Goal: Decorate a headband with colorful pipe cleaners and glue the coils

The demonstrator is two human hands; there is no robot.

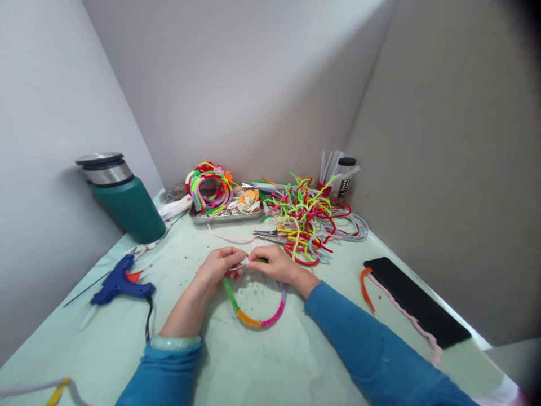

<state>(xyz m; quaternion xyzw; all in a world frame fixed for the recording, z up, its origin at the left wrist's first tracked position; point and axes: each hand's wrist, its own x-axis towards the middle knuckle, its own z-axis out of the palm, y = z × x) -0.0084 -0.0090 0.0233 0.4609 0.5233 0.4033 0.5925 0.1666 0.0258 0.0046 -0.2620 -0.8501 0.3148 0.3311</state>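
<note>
Both my hands meet over the middle of the pale green table (262, 366). My left hand (220, 268) and my right hand (273, 265) are closed in a pinch on the top ends of a headband (257, 320) wrapped in green, orange, pink and purple pipe cleaner. The headband curves down toward me, with its lower arc resting on the table. A pale pipe cleaner end shows between my fingertips. Blue sleeves cover both forearms, and a light bangle sits on my left wrist.
A blue glue gun (120, 282) lies left, a green flask (124, 200) behind it. At the back stand a metal tray (226, 214) with wrapped headbands, scissors (270, 235) and a heap of pipe cleaners (306, 217). A black phone (416, 301) and pink and orange pipe cleaners lie right.
</note>
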